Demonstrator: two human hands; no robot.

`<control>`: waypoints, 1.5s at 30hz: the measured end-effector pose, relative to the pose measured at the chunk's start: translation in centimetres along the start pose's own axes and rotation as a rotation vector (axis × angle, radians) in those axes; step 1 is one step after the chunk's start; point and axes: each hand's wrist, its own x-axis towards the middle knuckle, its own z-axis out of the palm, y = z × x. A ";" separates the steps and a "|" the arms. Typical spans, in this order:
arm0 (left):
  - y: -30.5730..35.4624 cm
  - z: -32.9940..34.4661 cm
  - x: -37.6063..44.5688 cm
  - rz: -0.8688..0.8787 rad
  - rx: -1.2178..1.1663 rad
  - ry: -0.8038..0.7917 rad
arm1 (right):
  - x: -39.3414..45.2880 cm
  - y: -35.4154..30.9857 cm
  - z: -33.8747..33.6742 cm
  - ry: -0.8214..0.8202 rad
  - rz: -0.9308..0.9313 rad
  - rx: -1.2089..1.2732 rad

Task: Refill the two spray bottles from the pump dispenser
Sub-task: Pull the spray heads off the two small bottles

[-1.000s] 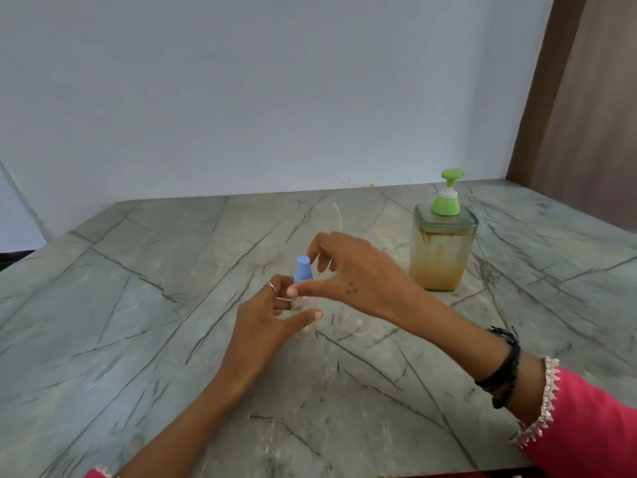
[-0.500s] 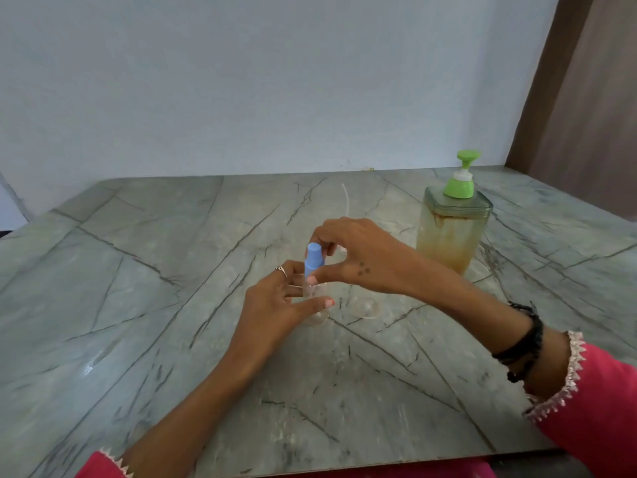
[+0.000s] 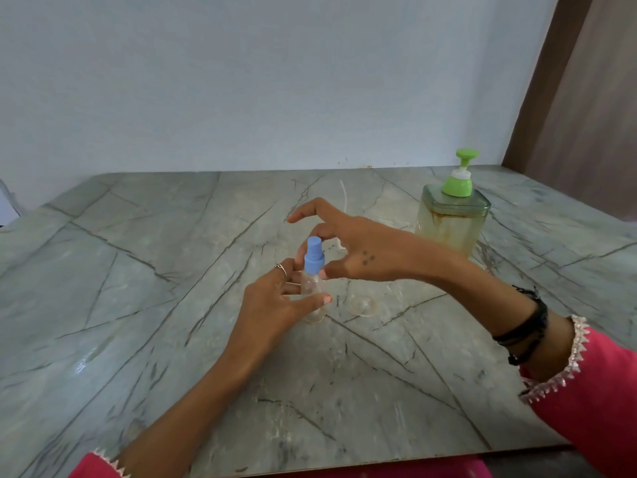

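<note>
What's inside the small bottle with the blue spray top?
The small bottle looks clear, with no visible liquid; the left hand covers part of its body, so the level is uncertain.

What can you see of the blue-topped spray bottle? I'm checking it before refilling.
The spray bottle is small, with a clear plastic-looking body and blue spray top fitted on. It stands upright on the marble table. The left hand grips its body; the right hand pinches the blue collar. Its fill level cannot be told.
</note>
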 end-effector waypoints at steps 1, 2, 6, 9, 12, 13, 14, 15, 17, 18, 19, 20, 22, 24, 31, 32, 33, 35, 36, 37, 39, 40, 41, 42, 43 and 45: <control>0.0 0.0 0.0 -0.002 0.003 -0.003 | -0.1 -0.2 -0.1 0.008 0.004 0.003; 0.0 0.1 0.0 -0.004 0.012 -0.009 | -0.2 -0.2 0.0 0.046 0.013 -0.014; 0.0 0.1 0.1 0.001 0.032 -0.014 | -0.1 -0.1 1.0 0.243 0.023 -0.250; -0.1 0.1 0.1 -0.004 0.039 -0.023 | 0.3 0.6 0.7 0.185 -0.023 -0.099; -0.1 0.1 0.1 -0.012 0.033 -0.014 | 0.1 0.9 -0.5 0.055 -0.010 0.073; -0.1 0.1 0.1 -0.014 0.034 -0.015 | 0.0 0.9 -0.6 0.042 0.004 0.082; -0.1 0.2 0.0 -0.010 0.029 -0.013 | 0.0 0.9 -0.4 0.052 0.025 0.054; -0.1 0.2 0.0 -0.003 0.015 -0.008 | 0.0 0.9 -0.1 0.082 0.043 -0.007; -0.1 0.2 -0.1 0.012 0.000 -0.003 | 0.1 0.9 0.7 0.137 0.030 -0.127; -0.2 0.2 -0.1 0.012 0.008 -0.007 | 0.2 0.8 1.0 0.150 -0.006 -0.133; -0.1 0.2 -0.1 0.007 0.015 -0.010 | 0.4 0.8 1.1 0.154 -0.045 -0.110; -0.1 0.2 -0.1 0.002 0.020 -0.010 | 0.5 0.9 1.0 0.153 -0.071 -0.074; 0.0 0.2 0.0 -0.004 0.026 -0.003 | 0.8 1.0 0.3 0.139 -0.089 -0.016; 0.1 0.2 -0.1 0.000 0.030 0.013 | 1.0 1.2 -0.1 0.119 -0.098 0.032; 0.2 0.2 -0.1 -0.033 -0.065 -0.003 | 1.1 1.5 -2.4 0.084 -0.146 0.299; 0.1 0.3 -0.1 -0.038 -0.071 -0.001 | 1.1 1.5 -3.1 0.115 -0.147 0.350; 0.0 0.4 0.0 -0.041 -0.066 0.002 | 1.1 1.3 -3.7 0.148 -0.142 0.386; 0.0 0.4 0.0 -0.046 -0.034 0.003 | 1.2 1.2 -4.7 0.207 -0.129 0.415; 0.0 0.5 0.1 -0.046 -0.025 0.005 | 1.3 1.3 -4.9 0.236 -0.122 0.424; 0.0 0.5 0.1 -0.046 -0.026 0.010 | 1.4 1.5 -4.9 0.268 -0.112 0.437; -0.1 0.4 0.0 -0.039 -0.040 0.020 | 1.8 2.0 -4.8 0.347 -0.083 0.482; 0.0 0.3 -0.1 -0.038 -0.050 0.028 | 2.1 2.3 -4.7 0.387 -0.062 0.509; 0.0 0.3 -0.1 -0.038 -0.058 0.037 | 2.3 2.7 -4.5 0.418 -0.040 0.523; -0.1 0.3 -0.1 -0.039 -0.062 0.044 | 2.6 3.0 -4.2 0.435 -0.017 0.509; -0.1 0.3 -0.1 -0.041 -0.065 0.048 | 2.8 3.2 -3.9 0.448 0.011 0.441; -0.1 0.3 -0.1 -0.042 -0.069 0.053 | 3.1 3.7 -2.9 0.458 0.068 0.196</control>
